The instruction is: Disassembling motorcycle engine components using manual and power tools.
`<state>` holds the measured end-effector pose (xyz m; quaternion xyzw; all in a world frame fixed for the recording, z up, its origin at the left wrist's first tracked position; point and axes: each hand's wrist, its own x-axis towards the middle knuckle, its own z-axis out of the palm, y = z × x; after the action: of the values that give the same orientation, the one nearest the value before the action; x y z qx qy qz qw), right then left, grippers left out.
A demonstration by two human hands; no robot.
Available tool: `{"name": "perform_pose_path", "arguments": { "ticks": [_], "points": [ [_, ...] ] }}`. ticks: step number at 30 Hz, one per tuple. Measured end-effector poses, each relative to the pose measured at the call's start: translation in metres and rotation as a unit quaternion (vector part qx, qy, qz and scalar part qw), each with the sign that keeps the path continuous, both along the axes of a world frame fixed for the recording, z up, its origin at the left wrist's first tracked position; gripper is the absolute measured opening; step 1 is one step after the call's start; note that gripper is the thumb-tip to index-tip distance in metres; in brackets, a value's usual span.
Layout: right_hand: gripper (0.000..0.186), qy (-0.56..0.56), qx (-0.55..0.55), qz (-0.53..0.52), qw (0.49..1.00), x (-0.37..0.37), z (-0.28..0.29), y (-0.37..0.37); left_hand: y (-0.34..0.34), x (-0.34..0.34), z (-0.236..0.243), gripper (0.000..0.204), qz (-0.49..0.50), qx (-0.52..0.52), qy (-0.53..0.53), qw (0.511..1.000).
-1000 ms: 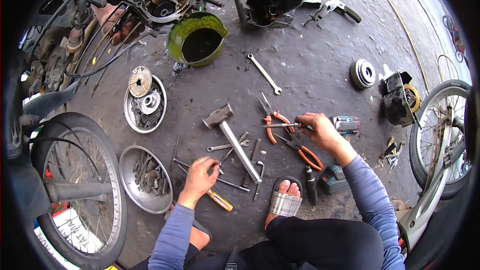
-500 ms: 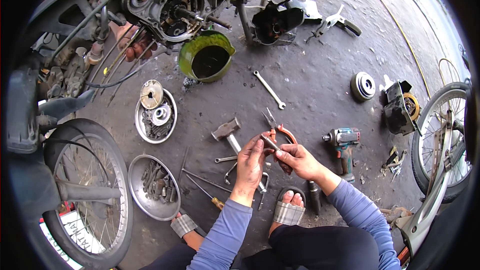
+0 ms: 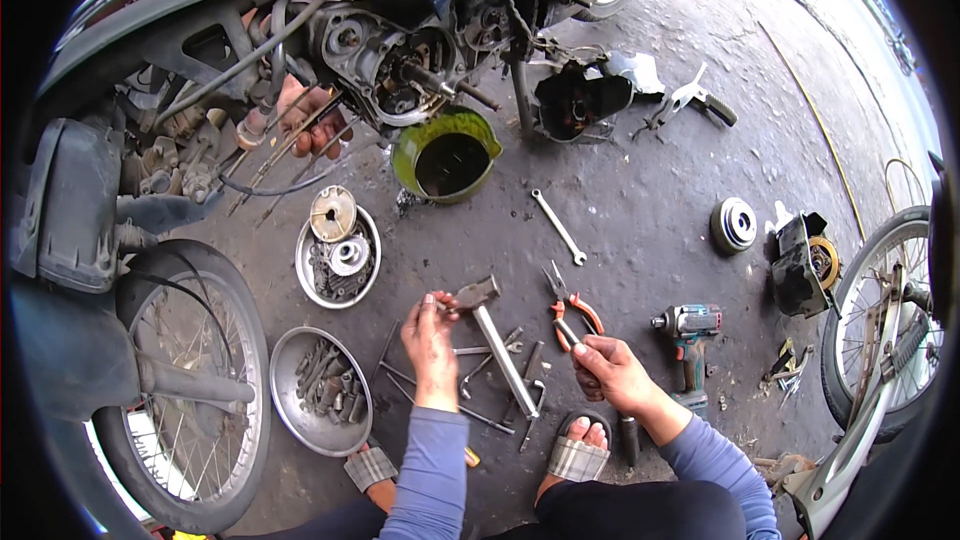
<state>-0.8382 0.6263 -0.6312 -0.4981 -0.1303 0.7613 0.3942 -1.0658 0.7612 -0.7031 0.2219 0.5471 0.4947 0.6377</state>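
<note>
My left hand (image 3: pixel 432 355) is raised over the tools, its fingertips pinched beside the head of a hammer (image 3: pixel 490 335). What they hold, if anything, is too small to make out. The hammer lies on the ground with its pale metal handle slanting towards me. My right hand (image 3: pixel 615 372) is closed around a short dark metal rod (image 3: pixel 566 332), whose end sticks out past the thumb. Just beyond that rod lie orange-handled pliers (image 3: pixel 558 285) with open jaws. A cordless impact driver (image 3: pixel 690 340) lies to the right of my right hand.
A metal bowl of sockets (image 3: pixel 320 435) and a bowl of parts (image 3: pixel 303 265) stand at left. An opened engine (image 3: pixel 380 60) overhangs a green oil basin (image 3: pixel 487 175). Another person's hand (image 3: pixel 312 120) is by the cables. A wrench (image 3: pixel 558 227) lies mid-ground; a wheel (image 3: pixel 185 390) stands left.
My hands, together at the rod before, are now apart. The left moved left to the hammer's head; the right keeps the rod and sits slightly lower. The whole view has shifted somewhat.
</note>
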Motion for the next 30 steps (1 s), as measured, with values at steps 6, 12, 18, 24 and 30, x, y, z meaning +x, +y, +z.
{"name": "perform_pose_path", "arguments": {
  "ticks": [6,12,18,24,30],
  "points": [
    [0.028,-0.215,0.067,0.003,0.974,-0.012,0.010,0.011,-0.027,0.019,0.012,0.040,-0.078,0.152,0.161,0.972],
    [0.035,-0.715,0.055,-0.057,0.695,0.063,0.010,-0.031,-0.041,0.094,0.011,0.053,-0.202,-0.138,-0.323,0.914],
    [0.043,-0.469,-0.161,-0.057,0.867,0.137,-0.074,-0.124,-0.045,0.096,0.012,0.040,-0.010,-0.277,-0.470,0.838],
    [0.032,-0.225,-0.097,-0.198,0.949,0.127,-0.064,-0.094,-0.075,0.113,0.003,0.032,-0.138,-0.374,-0.357,0.845],
    [0.036,-0.062,0.108,-0.153,0.980,0.068,0.027,-0.026,0.045,0.100,0.041,0.032,0.052,-0.190,-0.489,0.850]
  ]
}}
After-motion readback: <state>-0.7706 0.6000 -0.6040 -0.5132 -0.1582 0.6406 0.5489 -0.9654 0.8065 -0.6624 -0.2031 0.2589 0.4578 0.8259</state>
